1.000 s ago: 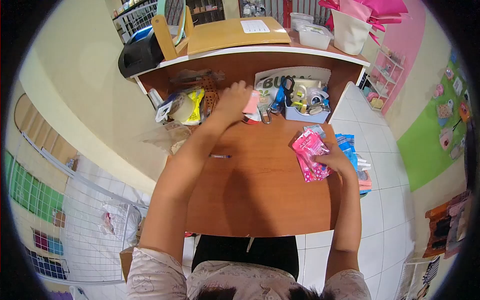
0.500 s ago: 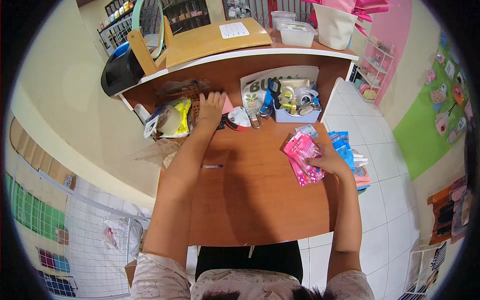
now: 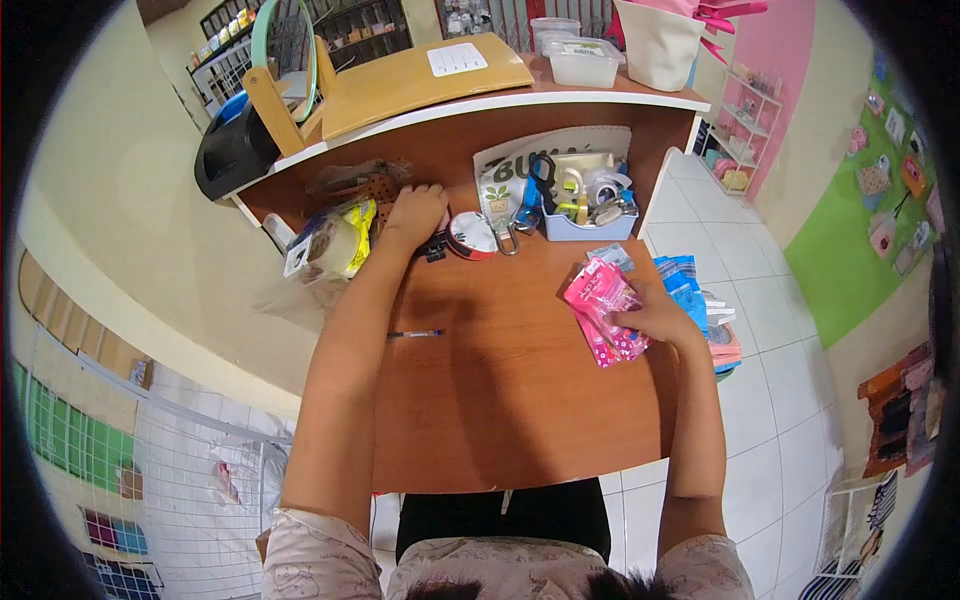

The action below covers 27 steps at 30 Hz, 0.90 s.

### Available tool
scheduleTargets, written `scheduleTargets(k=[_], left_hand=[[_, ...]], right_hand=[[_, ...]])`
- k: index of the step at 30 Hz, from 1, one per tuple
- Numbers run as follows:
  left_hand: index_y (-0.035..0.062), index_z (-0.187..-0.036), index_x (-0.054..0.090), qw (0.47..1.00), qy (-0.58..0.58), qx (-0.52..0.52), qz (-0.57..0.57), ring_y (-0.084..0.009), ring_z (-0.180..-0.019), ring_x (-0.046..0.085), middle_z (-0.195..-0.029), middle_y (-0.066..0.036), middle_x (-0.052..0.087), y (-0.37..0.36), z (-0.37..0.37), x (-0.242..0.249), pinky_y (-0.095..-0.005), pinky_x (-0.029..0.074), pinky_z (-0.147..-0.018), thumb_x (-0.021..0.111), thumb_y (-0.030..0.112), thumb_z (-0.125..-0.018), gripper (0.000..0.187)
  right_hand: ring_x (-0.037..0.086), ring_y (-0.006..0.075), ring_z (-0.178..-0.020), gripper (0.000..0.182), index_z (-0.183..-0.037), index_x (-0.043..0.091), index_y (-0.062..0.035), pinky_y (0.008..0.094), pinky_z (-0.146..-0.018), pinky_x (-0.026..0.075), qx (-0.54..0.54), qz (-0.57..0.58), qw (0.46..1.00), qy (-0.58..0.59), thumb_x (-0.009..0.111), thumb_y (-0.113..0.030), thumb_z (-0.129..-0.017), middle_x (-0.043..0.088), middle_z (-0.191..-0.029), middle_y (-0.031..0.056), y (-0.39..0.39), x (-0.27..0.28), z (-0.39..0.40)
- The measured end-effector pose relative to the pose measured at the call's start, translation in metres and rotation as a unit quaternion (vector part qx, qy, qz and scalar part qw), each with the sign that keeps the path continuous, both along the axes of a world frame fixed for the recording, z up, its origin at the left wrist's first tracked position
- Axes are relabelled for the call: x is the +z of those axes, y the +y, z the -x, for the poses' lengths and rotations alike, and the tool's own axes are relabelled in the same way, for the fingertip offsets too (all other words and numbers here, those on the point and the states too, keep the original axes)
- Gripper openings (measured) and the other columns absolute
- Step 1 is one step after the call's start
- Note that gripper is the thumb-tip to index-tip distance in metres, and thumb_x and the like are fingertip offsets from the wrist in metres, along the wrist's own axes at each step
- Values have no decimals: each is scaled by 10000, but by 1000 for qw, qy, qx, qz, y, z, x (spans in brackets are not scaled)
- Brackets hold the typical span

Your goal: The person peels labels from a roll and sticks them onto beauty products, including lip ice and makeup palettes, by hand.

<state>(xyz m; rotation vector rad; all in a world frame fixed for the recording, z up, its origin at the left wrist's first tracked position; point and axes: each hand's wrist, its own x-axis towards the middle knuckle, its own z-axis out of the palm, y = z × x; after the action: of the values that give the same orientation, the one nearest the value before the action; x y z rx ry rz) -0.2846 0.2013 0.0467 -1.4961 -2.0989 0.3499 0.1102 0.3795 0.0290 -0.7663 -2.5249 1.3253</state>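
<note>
Since a second ago, the left hand (image 3: 415,213) has let go of the small pink thing it held up and has moved left, down to the back of the desk (image 3: 500,400). The right hand (image 3: 650,315) has stayed on the pink packets (image 3: 603,305).

These packets look light, thin and floppy, with shiny wrap that is likely slippery. They would bend, not break. A good place to take hold seems to be the flat edge, pinched between thumb and fingers.

That right hand rests on the near side of the packets with its fingers curled over them, pressing them to the desk. I cannot tell if it grips them fully. Just past this hand lie blue packets (image 3: 686,285) at the desk edge.

Over on the other side, the left hand is curled, knuckles up, by some black clips (image 3: 436,247). I cannot tell if it holds anything. A round red tin (image 3: 472,236) sits just right of it, a roll of tape in a bag (image 3: 335,240) just left. A pen (image 3: 415,333) lies between the two arms.
</note>
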Motion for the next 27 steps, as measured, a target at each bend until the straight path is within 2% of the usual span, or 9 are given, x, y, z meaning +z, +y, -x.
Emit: scheduleTargets(k=[2,6,8,11,15,16,22,25,27], left_hand=[[122,-1130,620,998,-18,-23,-56,-245,-1025,617,-1132,-82,602,-10,-6,-4,-451,422,-886,532,159,-889,259],[92,-1100,635,994,46,-20,-99,-270,-1039,589,-1140,-98,582,-25,-25,8,-460,426,-890,551,151,-868,254],[63,-1083,647,993,61,-8,-103,-287,-1026,584,-1118,-113,579,-35,-46,20,-470,433,-897,570,134,-837,268],[51,-1059,649,995,-57,-37,-78,-304,-1012,583,-1108,-119,569,-49,-69,13,-490,419,-913,572,121,-834,248],[37,-1036,618,997,-56,16,-57,-312,-1008,591,-1032,-129,585,-53,-68,-33,-443,484,-841,565,93,-825,224],[69,-999,625,997,-16,-5,-81,-278,-962,616,-1023,-108,581,-54,-70,-37,-391,493,-813,588,91,-803,201],[55,-1022,624,987,-71,-70,-126,-281,-951,595,-990,-112,570,-83,-108,-34,-414,465,-773,599,92,-771,255],[51,-1017,624,968,-137,-143,-154,-287,-941,581,-974,-109,562,-110,-150,-10,-427,435,-760,590,100,-760,265],[59,-1036,631,945,-238,-185,-124,-293,-951,582,-980,-115,571,-120,-168,-6,-414,430,-767,593,90,-775,265]], right_hand=[[687,247,-893,574,-1146,627,26,339,-799,520,3,6,1000,6,809,-278,-694,711,-972,155,2,-5,1],[687,242,-890,542,-1123,641,19,339,-799,519,2,-16,1000,-24,804,-268,-694,712,-969,149,10,-15,4],[687,239,-883,526,-1113,645,17,340,-791,520,7,2,1000,18,802,-263,-696,712,-962,149,17,-30,7],[685,218,-866,518,-1096,650,21,329,-774,523,6,22,999,39,805,-261,-690,709,-937,143,16,-31,7],[671,171,-848,540,-1121,628,33,305,-756,525,19,9,1000,17,822,-251,-704,702,-949,118,0,-4,13],[668,164,-831,548,-1139,616,29,301,-745,527,17,27,999,44,825,-246,-714,698,-965,114,-9,5,18],[660,156,-800,615,-1227,549,37,293,-645,537,42,76,978,190,827,-243,-755,679,-1016,105,-36,38,69],[670,171,-845,649,-1228,531,68,288,-607,548,52,44,974,217,822,-266,-754,675,-982,115,-38,58,108],[681,197,-838,681,-1232,526,63,314,-650,557,25,16,983,182,816,-304,-738,681,-968,141,-31,38,155]])
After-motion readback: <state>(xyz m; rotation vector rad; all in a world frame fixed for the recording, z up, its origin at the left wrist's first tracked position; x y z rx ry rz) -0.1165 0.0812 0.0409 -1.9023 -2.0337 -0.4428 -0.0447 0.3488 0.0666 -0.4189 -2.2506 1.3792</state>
